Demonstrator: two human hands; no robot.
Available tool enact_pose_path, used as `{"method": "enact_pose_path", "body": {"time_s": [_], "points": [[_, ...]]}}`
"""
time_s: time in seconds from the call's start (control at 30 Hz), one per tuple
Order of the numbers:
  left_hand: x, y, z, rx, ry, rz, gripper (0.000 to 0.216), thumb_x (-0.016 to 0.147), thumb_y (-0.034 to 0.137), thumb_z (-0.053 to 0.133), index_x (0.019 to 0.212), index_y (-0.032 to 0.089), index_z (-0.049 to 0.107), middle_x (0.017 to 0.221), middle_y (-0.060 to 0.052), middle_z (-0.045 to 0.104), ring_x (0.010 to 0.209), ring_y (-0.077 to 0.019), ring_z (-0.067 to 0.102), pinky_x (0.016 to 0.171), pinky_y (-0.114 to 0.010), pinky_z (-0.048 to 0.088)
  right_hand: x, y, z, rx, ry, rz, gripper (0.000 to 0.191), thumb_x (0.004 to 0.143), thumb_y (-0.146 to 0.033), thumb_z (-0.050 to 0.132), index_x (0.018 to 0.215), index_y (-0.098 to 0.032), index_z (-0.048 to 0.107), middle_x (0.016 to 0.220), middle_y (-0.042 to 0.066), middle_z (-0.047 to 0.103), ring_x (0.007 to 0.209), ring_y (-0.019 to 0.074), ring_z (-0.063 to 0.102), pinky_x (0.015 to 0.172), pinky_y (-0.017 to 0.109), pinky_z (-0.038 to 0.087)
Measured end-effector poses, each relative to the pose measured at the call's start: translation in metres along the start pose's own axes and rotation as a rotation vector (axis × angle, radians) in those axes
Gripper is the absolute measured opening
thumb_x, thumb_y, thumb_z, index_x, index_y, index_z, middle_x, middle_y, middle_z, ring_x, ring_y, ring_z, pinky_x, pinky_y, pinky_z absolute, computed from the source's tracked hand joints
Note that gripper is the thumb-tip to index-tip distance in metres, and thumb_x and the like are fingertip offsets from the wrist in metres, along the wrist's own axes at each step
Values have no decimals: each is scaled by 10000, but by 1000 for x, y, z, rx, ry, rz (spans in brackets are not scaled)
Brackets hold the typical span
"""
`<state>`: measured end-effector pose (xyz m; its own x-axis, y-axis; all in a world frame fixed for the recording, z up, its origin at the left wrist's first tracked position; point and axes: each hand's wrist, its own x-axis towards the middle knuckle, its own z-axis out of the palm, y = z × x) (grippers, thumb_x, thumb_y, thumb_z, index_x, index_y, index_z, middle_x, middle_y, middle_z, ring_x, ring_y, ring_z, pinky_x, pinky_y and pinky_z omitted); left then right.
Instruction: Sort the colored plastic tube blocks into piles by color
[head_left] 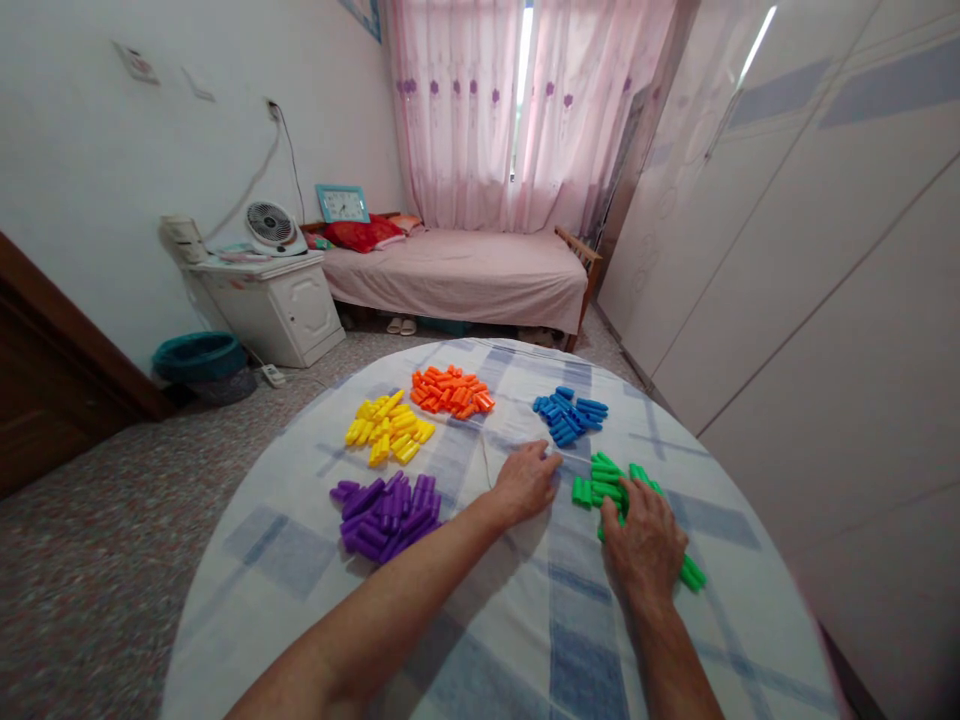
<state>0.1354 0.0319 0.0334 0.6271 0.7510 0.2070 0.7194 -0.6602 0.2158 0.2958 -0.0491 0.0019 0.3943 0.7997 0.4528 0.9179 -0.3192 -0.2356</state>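
My right hand is over the pile of green plastic tubes, its thumb and curved fingers apart and its fingertips among the pieces. The palm hides part of this pile. My left hand hovers over or rests on the cloth left of the green pile, fingers loosely stretched, with nothing visible in them. Just beyond its fingertips lie similar blue tubes. Farther left are piles of orange tubes, yellow tubes and purple tubes. My left forearm passes close to the purple pile and covers its near edge.
A checked cloth covers the round table. Beyond it stand a bed, a white cabinet with a fan, and a lined bin. A tall wardrobe lines the right side.
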Motion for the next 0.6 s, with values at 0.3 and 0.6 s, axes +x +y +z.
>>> {"method": "enact_pose_path", "body": {"time_s": [0.3,0.6], "points": [[-29,-7,-29,13,21,31,256,764,97,496,986,176,597,1041,-76,600,1019,-205,507,918,-339,440,-1,1,0,12,-4,10,416,858,-334,361,1186,-164,553,1279,112,529,1187,265,413,949,440,314],[-151,-32,-50,36,311,-205,345,784,121,475,1109,190,570,1259,-95,516,1237,-254,395,1047,-446,347,-1,2,0,9,-6,15,413,863,-348,357,1177,-169,556,1269,115,535,1176,268,429,929,450,333]]}}
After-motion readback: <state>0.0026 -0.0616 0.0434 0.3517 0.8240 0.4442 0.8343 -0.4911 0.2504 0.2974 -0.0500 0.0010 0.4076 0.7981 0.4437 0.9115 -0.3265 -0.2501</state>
